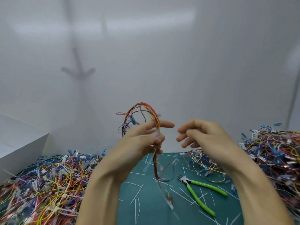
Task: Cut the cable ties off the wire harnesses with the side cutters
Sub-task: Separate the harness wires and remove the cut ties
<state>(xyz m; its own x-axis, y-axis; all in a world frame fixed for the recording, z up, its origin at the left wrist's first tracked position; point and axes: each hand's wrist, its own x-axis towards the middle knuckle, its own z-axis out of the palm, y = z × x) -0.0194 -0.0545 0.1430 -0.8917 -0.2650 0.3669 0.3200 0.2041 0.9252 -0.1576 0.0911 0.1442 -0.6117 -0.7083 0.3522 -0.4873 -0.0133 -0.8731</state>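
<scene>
We judge the job to be in mid-run. Snipped cable ties [138, 193] lie scattered as pale strips over the green counter [146, 213], so a good many cuts look done. A heap of wires sits on either side: the left pile [48, 184] and the right pile [276, 153]. We cannot tell which heap is finished and which waits, since white ties show among the wires of both.

One harness [146, 111] is held up above the counter by the left hand [142, 138]. Its fingers [165, 125] curl round the bundle about its middle, forefinger stretched out. The wires arch above the fist and a tail hangs toward the counter. Something pale and translucent sits on the bundle at the grip — a tie or a connector, too blurred to say. The right hand [201, 135] hovers just beside it, fingers loosely bent and holding nothing.

The side cutters [200, 193], green-handled, lie on the counter below the right hand with nobody touching them, so we judge that no cut is under way on this harness — the right hand must fetch them first. Loose wires [203, 159] spilling from the right pile reach near their nose, and stray ties lie about the handles, which could snag the pick-up. A white box [21, 143] stands at the far left, well apart.
</scene>
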